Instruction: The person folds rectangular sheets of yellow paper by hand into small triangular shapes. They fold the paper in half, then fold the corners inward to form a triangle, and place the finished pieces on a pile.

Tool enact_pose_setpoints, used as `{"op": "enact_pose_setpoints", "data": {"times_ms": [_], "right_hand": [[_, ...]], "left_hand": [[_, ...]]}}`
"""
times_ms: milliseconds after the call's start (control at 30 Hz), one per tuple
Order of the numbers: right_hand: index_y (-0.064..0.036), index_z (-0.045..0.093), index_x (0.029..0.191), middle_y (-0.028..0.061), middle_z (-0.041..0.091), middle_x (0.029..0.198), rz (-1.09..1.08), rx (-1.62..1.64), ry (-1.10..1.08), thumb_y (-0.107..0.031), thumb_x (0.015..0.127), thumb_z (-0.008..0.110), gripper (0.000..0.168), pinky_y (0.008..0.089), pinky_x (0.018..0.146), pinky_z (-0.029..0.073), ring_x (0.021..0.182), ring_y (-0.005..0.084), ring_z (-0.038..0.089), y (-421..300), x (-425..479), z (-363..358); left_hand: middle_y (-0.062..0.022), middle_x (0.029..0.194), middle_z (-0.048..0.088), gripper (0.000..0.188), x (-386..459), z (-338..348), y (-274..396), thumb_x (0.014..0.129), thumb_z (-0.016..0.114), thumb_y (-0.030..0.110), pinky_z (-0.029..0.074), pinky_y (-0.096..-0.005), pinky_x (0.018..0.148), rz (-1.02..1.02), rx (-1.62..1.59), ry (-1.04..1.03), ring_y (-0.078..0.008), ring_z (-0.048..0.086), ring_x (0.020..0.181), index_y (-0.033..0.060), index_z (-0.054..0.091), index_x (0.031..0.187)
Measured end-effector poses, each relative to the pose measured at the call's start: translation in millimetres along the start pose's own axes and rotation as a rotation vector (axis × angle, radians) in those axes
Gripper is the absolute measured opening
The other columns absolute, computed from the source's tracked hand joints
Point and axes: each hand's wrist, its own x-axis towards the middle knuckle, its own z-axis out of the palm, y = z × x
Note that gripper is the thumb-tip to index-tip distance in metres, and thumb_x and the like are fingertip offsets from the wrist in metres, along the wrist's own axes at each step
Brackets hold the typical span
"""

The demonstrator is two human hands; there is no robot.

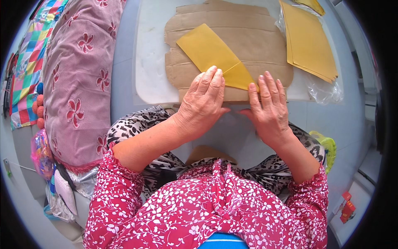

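A folded sheet of yellow paper [214, 51] lies slantwise on a flattened piece of brown cardboard [264, 40]. A crease crosses its lower part, and its near end narrows to a point at the right. My left hand [202, 102] rests its fingertips on the paper's lower left edge, thumb held away, covering part of that edge. At the pointed corner, the index fingertip of my right hand [270, 109] touches the paper. The other right fingers are spread over the cardboard.
A stack of yellow paper sheets [307, 43] lies at the right of the white table [150, 68], over clear plastic wrapping [326, 90]. To the left is a seat under a pink flowered cover [84, 65]. A yellow-green basket [326, 147] stands near my right knee.
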Motion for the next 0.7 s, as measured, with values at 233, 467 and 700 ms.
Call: {"op": "enact_pose_setpoints", "data": {"times_ms": [233, 467, 700], "right_hand": [[0.008, 0.054, 0.123, 0.0302, 0.049, 0.134, 0.063, 0.037, 0.066, -0.017, 0.072, 0.076, 0.061, 0.0589, 0.108, 0.037, 0.134, 0.0469, 0.041, 13, -12, -8], [0.003, 0.058, 0.109, 0.0261, 0.054, 0.131, -0.234, 0.062, 0.176, -0.002, 0.08, 0.065, 0.031, 0.0544, 0.105, 0.043, 0.128, 0.0442, 0.049, 14, -2, -6], [0.004, 0.054, 0.078, 0.0252, 0.059, 0.123, -0.263, 0.125, 0.346, 0.002, 0.08, 0.063, 0.009, 0.0535, 0.1, 0.049, 0.121, 0.0444, 0.055, 5, 8, -2]], "left_hand": [[-0.025, 0.135, 0.05, 0.066, -1, 2, -18, 0.071, 0.08, 0.021, 0.037, -0.0468, 0.111, 0.069, -0.184, 0.027, -0.0393, 0.045, 0.132, -0.0128, 0.056, 0.123], [-0.0213, 0.13, 0.055, 0.051, 7, -8, -35, 0.075, 0.078, 0.013, 0.043, -0.0424, 0.106, 0.184, -0.373, 0.018, -0.0352, 0.051, 0.127, -0.0086, 0.061, 0.117], [-0.0125, 0.093, 0.066, 0.024, 5, -29, 3, 0.093, 0.069, 0.022, 0.053, -0.031, 0.063, -0.691, -0.823, -0.075, -0.0173, 0.065, 0.076, -0.0019, 0.062, 0.094]]}}
